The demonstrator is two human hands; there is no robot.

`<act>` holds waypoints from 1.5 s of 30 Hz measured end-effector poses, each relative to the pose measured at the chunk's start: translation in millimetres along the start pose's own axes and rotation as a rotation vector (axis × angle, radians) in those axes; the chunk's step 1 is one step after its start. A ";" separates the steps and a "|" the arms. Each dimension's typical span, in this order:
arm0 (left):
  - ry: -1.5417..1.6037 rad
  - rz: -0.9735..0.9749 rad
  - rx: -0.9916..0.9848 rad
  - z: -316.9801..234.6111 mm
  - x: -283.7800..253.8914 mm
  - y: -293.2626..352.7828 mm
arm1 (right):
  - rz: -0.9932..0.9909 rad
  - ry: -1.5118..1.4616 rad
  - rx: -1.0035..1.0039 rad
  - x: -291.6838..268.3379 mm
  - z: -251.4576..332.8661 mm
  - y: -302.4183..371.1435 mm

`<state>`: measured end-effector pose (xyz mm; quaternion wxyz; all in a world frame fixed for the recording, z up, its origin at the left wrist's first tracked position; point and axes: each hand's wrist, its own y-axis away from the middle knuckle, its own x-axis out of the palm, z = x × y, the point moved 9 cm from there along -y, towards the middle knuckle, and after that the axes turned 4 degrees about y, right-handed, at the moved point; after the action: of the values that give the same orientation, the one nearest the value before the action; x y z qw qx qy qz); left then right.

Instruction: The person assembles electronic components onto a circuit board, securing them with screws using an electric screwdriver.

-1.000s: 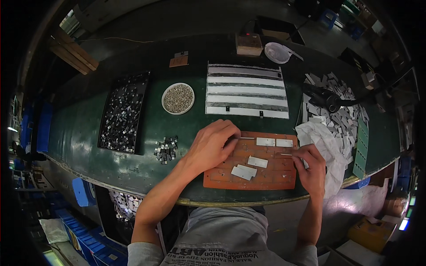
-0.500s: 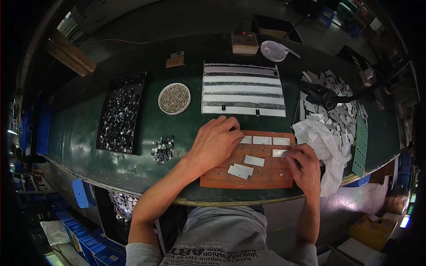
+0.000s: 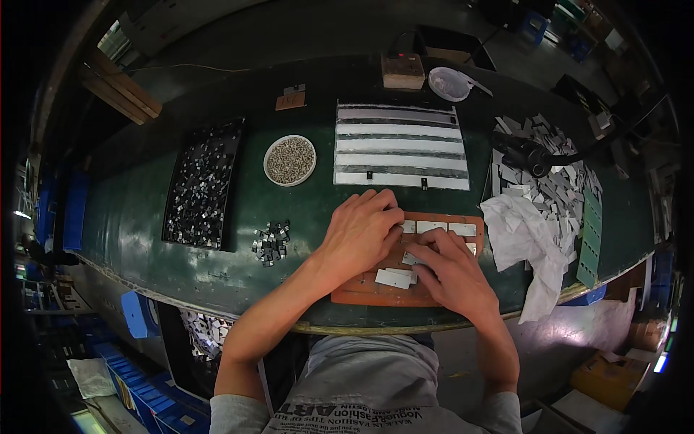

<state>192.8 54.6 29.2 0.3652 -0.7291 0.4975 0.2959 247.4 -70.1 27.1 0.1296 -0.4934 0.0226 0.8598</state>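
Note:
An orange board (image 3: 347,295) lies at the table's front edge with several small white rectangular plates on it. My left hand (image 3: 363,230) rests over its far left part, fingers curled and bunched; what they hold, if anything, is hidden. My right hand (image 3: 455,273) reaches over the middle of the board, thumb and fingers closing on a white plate (image 3: 411,257). Nearer to me, two overlapping plates (image 3: 394,278) lie loose. Along the far edge, more plates sit in a row, among them a far right plate (image 3: 463,229). My right hand partly covers the row.
Beyond the board lies a panel with white strips (image 3: 401,148). To the left are a round dish of small metal pieces (image 3: 290,160), a black tray of small dark parts (image 3: 202,184) and a small pile of them (image 3: 271,243). Right are heaped grey-white plates (image 3: 549,177) and a white cloth (image 3: 520,231).
My right hand has moved left from the board's right side to the loose plate in its middle. My left hand stays at the far left part. The whole view has shifted slightly.

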 end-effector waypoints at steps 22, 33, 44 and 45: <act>0.263 0.124 -0.073 -7.7 -21.9 48.9 | -0.150 -0.105 0.253 -30.8 -53.1 20.6; 0.142 0.061 -0.083 13.7 -28.0 52.1 | -0.181 0.013 0.106 -24.7 -20.1 11.2; 0.156 0.054 -0.006 11.0 -29.0 51.8 | -0.200 0.076 0.116 -19.6 -22.6 10.7; 0.147 0.052 0.004 10.7 -28.5 51.6 | -0.164 0.076 0.185 -18.0 -28.4 12.3</act>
<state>134.0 65.7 33.6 0.3216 -0.7350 0.5422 0.2499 277.0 -90.3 26.8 0.2434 -0.5118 0.0666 0.8212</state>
